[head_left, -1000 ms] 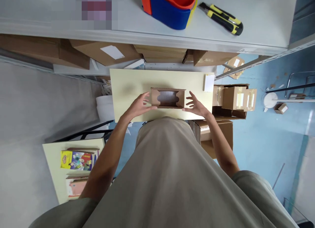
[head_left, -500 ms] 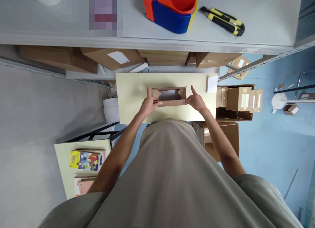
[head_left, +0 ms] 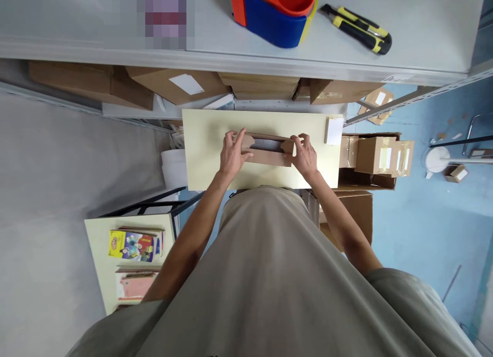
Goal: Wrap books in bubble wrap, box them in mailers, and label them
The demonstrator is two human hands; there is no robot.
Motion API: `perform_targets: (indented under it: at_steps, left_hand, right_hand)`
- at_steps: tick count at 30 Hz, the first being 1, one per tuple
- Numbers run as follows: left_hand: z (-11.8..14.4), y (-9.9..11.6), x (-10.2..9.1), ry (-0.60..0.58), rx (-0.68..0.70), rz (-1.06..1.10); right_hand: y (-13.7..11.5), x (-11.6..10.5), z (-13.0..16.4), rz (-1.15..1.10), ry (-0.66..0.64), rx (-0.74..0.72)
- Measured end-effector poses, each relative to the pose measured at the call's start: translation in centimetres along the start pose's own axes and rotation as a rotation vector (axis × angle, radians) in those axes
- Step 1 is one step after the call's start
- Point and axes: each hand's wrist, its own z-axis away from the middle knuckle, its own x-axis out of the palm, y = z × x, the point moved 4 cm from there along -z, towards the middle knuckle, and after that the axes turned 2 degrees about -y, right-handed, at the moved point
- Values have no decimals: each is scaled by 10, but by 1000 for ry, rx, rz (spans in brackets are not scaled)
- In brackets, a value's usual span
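box: a small cardboard box with a cut-out window is sitting on the pale counter, between both hands.
handling: it is looking light, thin-walled and easily creased; the stiffer end panels are seeming the safest hold.
left hand: the left hand is curling over the left end, grip pinching the flap.
right hand: the right hand is mirroring it, grip closing on the right end.
arms: both forearms are reaching forward, wrists bent down.

packing room | taped cartons | tape dispenser | utility knife | shelving
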Motion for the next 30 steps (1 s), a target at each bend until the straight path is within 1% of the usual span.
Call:
perform_targets:
  at_steps: [5, 9, 13, 17, 19, 22, 24, 27, 30]
  left_hand:
    - [11, -12, 1, -32, 48, 29]
    - [20, -19, 6, -50, 68, 55]
    - [16, -20, 5, -47, 88, 56]
    - [10, -20, 3, -98, 37, 28]
    - [8, -17, 3, -114, 40, 21]
    - [7, -10, 3, -71, 62, 43]
    - [5, -6, 4, -25, 19, 74]
    - [0, -5, 8, 23, -142, 90]
    - [-10, -7, 11, 22, -289, 67]
  right_hand:
    - [-1, 13, 19, 61, -16, -94]
    - [3, 27, 32, 89, -55, -72]
    - [9, 36, 28, 104, -60, -95]
    - [12, 43, 20, 103, -101, -163]
    - [10, 41, 18, 88, -82, -160]
    - [4, 31, 14, 28, -12, -126]
    - [-1, 24, 10, -29, 34, -89]
    - [-6, 20, 4, -109, 73, -6]
    - [-7, 23, -3, -160, 78, 105]
